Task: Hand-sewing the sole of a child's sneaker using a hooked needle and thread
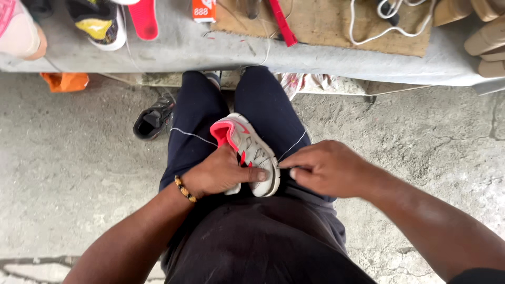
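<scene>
— What takes up most of the view?

— A rough, cracked concrete floor point(79, 158), and across the top a grey workbench point(184, 50) with a brown board point(326, 23) on it. Its far side is cut off by the frame. On it lie a black and yellow shoe point(100, 23), a red insole point(143, 18) and a white cord point(379, 21), each only partly in view.

— And the person?

— Seated, dark trousers point(194, 121), with a black shoe point(152, 120) on the floor beside the left leg.

— Where is the shoe being worked on?

— A small grey and pink sneaker point(247, 150) rests on the lap between the thighs. Its long axis runs from upper left to lower right, pink heel toward the bench, toe toward the body.

— The hands?

— The left hand point(221, 173) is wrapped around the sneaker's side, thumb pressed across it. The right hand point(329, 168) has its fingers pinched shut at the toe end on a thin white thread point(292, 145); whether there is a needle there I cannot tell.

— Anything else hidden?

— The left hand covers part of the sneaker's side.
</scene>
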